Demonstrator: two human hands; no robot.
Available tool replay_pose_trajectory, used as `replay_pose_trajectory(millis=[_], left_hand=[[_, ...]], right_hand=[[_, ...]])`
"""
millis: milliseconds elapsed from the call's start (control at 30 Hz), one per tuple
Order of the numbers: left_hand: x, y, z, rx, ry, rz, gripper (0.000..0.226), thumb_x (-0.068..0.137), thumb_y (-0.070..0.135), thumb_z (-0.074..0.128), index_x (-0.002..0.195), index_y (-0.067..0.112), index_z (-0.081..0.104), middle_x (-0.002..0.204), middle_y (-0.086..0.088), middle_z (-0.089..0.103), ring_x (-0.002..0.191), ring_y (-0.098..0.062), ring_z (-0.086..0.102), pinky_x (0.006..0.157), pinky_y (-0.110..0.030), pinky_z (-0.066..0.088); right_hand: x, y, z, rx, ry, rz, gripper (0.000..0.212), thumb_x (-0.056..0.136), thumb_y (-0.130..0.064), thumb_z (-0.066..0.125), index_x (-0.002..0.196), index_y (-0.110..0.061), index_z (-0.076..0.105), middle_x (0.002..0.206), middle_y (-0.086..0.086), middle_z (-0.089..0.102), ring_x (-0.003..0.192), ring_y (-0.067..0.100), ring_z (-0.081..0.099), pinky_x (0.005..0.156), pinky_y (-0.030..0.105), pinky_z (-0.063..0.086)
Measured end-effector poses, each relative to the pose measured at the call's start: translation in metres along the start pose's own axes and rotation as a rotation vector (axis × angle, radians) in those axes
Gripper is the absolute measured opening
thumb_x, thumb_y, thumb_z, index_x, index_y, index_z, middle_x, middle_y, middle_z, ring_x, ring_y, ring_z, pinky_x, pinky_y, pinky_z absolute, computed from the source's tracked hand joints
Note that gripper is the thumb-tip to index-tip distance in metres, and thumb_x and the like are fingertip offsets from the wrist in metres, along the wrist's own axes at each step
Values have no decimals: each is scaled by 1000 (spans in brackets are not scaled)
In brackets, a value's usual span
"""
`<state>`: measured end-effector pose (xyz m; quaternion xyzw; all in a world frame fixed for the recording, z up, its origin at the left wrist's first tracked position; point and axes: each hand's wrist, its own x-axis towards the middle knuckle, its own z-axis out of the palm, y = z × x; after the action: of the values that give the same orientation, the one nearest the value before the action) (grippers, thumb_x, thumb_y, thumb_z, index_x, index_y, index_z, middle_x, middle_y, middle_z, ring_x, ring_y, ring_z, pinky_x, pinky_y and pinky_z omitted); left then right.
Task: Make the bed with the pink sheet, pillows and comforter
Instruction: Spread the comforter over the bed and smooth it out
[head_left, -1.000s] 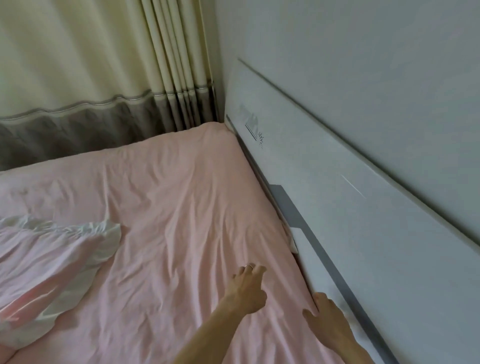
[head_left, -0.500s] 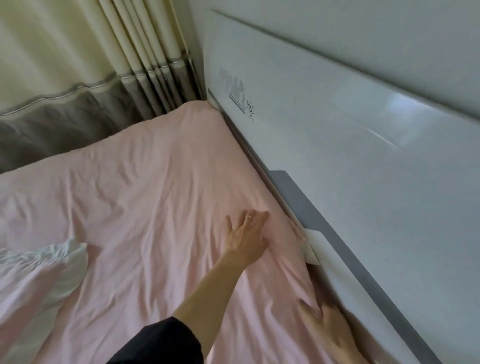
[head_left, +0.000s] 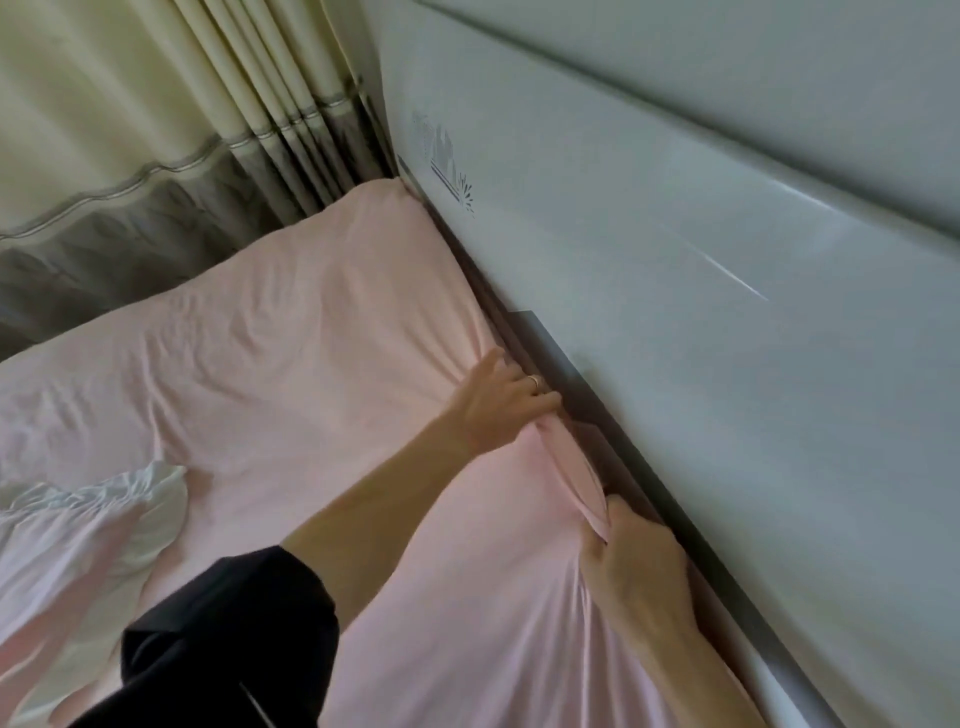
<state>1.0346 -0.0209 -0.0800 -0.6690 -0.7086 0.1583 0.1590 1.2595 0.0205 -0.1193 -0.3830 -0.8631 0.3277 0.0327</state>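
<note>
The pink sheet (head_left: 291, 332) covers the mattress and is creased toward the headboard edge. My left hand (head_left: 498, 400), with a ring on one finger, grips a bunched fold of the sheet right at the gap beside the headboard. My right hand (head_left: 639, 566) grips the same raised fold lower down along that edge, fingers curled round the cloth. A pink pillow with a white ruffled border (head_left: 78, 551) lies at the left. No comforter is in view.
The glossy white headboard (head_left: 701, 312) with a dark strip along its foot runs diagonally on the right. Cream and grey curtains (head_left: 130, 156) hang behind the bed's far side. My dark sleeve (head_left: 223, 639) is at the bottom.
My left hand slid from flat on the sheet to the headboard edge and took hold of the cloth. My right hand also closed on the sheet's edge, raising a fold between them.
</note>
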Motion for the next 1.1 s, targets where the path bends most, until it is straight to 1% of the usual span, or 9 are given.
replay_pose_trajectory(millis=[200,300,400,500,600,733,833,1000,1100], left_hand=[[-12,61,47,-337,67,-431,55,73,6,71,120,33,62,129,-2,60,124,-21,53,104,-55,38],[-54,71,63,-497,81,-623,66,87,15,61,144,37,36,156,-1,30,144,-24,30,114,-55,25],[-129,67,80,-592,47,-987,57,97,36,43,149,41,21,161,3,15,149,-20,14,119,-53,14],[-204,78,104,-698,-72,-1238,61,93,60,21,150,49,-1,162,11,-9,149,-13,-8,119,-51,1],[-257,125,120,-758,-236,-1235,62,87,67,6,144,55,-16,157,17,-25,143,-8,-28,116,-52,-12],[-300,202,128,-800,-414,-1173,63,87,73,0,146,55,-9,158,18,-22,144,-10,-26,112,-49,-17],[-308,228,120,-826,-433,-1223,61,94,64,10,152,45,12,163,10,0,149,-18,-6,113,-49,-6],[-285,258,93,-767,-309,-1060,65,91,60,35,152,42,20,162,3,14,149,-22,11,112,-59,7],[-305,301,79,-780,-350,-1071,64,91,61,36,151,45,19,162,6,11,150,-20,8,112,-58,6]], right_hand=[[-4,25,41,-287,69,73,23,81,-8,59,102,-9,49,86,12,69,68,36,69,53,38,52],[-8,29,64,-334,220,47,44,84,-15,49,127,-4,46,110,21,65,89,42,67,69,46,55],[-30,-9,90,-260,479,-220,52,88,-26,52,131,3,55,134,26,54,126,46,50,97,57,43],[-51,-62,127,-187,202,-611,64,89,-42,58,145,-14,48,155,13,37,147,32,27,114,55,26],[-37,-2,152,-490,-25,-660,73,91,-68,41,153,-32,32,164,3,19,150,29,22,118,52,20],[-31,109,119,-579,43,-374,75,96,-65,26,146,-12,47,159,7,27,139,30,43,109,44,36],[-47,89,124,-532,217,-289,63,92,-44,43,133,2,58,150,20,43,133,41,47,102,55,42],[-96,19,159,-437,-3,-776,68,86,-51,59,148,-25,44,159,6,32,148,25,27,117,53,21],[-92,90,133,-525,5,-542,64,94,-54,42,150,-22,39,160,13,27,145,35,30,115,54,23]])
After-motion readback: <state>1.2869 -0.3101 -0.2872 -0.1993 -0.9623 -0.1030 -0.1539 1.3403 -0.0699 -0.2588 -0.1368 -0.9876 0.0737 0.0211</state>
